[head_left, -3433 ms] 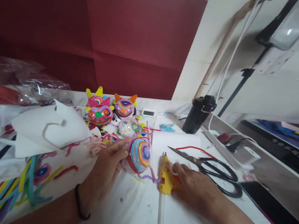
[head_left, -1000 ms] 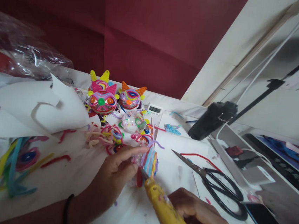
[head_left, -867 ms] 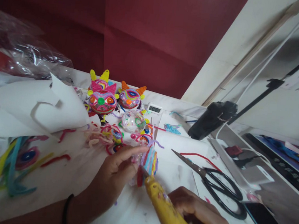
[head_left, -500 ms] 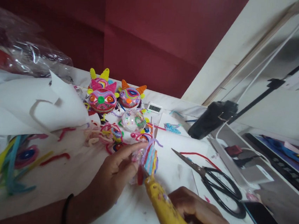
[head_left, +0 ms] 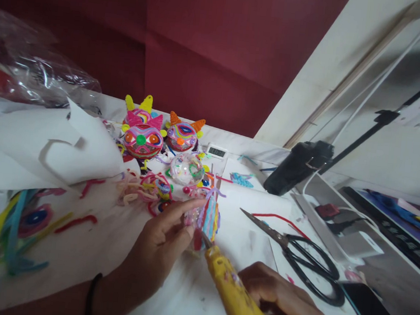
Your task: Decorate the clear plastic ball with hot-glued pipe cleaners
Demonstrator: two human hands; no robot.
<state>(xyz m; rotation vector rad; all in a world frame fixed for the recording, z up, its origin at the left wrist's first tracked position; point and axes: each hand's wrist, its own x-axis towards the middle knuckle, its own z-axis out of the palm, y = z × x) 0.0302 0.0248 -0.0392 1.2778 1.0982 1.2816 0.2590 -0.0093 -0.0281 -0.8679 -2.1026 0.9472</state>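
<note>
Between the thumb and fingers of my left hand point(head_left: 163, 237) is a small clear craft ball with striped pipe cleaners point(head_left: 209, 219) in blue, orange and purple on its right side. A loose purple end curls up from its top. My right hand point(head_left: 281, 298) is closed round a yellow hot glue gun point(head_left: 230, 290), whose metal tip meets or nearly meets the lower edge of the stripes. My fingers hide part of the ball. Behind it lie a clear plastic half-ball point(head_left: 187, 169) and coiled pipe-cleaner pieces point(head_left: 160, 187).
Scissors point(head_left: 287, 241) lie open at right, near a phone point(head_left: 377, 312). Finished pipe-cleaner lion heads point(head_left: 144, 140) stand at the back beside a small digital timer point(head_left: 216, 151). Loose pipe cleaners point(head_left: 13, 232) and curled white paper point(head_left: 47, 147) are at left. A black stand point(head_left: 300, 166) rises at back right.
The striped ball has tilted or shifted slightly up and left in my left hand. The glue gun's tip stays close against it, with both hands in nearly the same place.
</note>
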